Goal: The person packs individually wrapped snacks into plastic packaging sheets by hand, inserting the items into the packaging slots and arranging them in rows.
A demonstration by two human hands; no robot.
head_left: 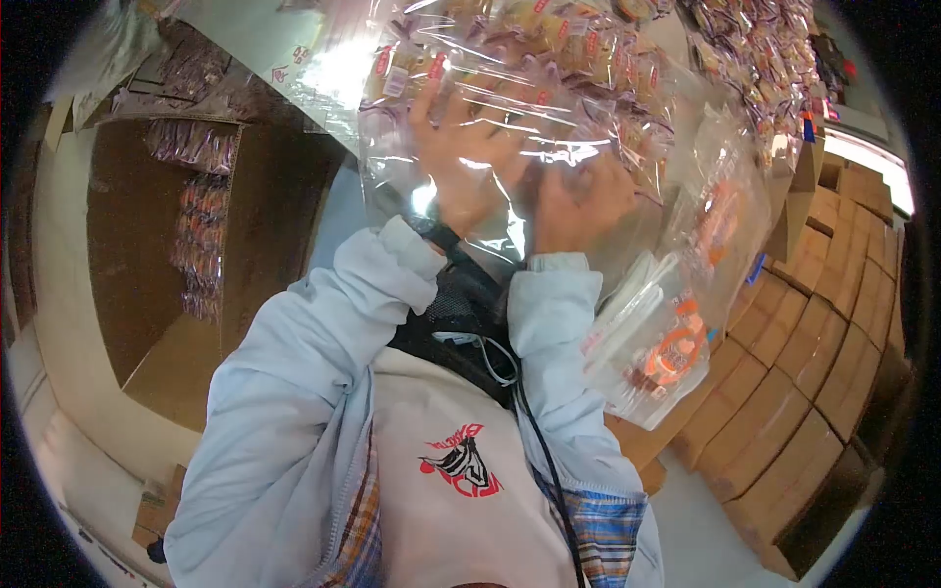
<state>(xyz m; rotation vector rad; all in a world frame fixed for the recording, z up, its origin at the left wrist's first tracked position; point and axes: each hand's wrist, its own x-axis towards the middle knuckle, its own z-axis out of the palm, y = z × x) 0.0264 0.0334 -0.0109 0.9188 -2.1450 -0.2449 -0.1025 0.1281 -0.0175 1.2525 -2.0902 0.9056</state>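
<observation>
A large clear plastic bag (510, 127) lies over the table's near edge, with glare on its film. Behind and inside it are many small wrapped packets (588, 49) with yellow, red and purple print. Both hands show through the film. My left hand (466, 157) has its fingers spread and pointing up toward the packets, with a dark band at the wrist. My right hand (583, 201) has its fingers bent near the bag's lower part; what they hold, if anything, is blurred by the film. Printed clear bags (671, 353) with orange pictures hang beside my right forearm.
An open cardboard box (265, 216) with rows of wrapped packets (201, 240) stands at the left. More packets (755, 59) are heaped at the upper right. Stacked cardboard boxes (784, 372) line the right side. A white sheet (294, 49) covers the table's upper left part.
</observation>
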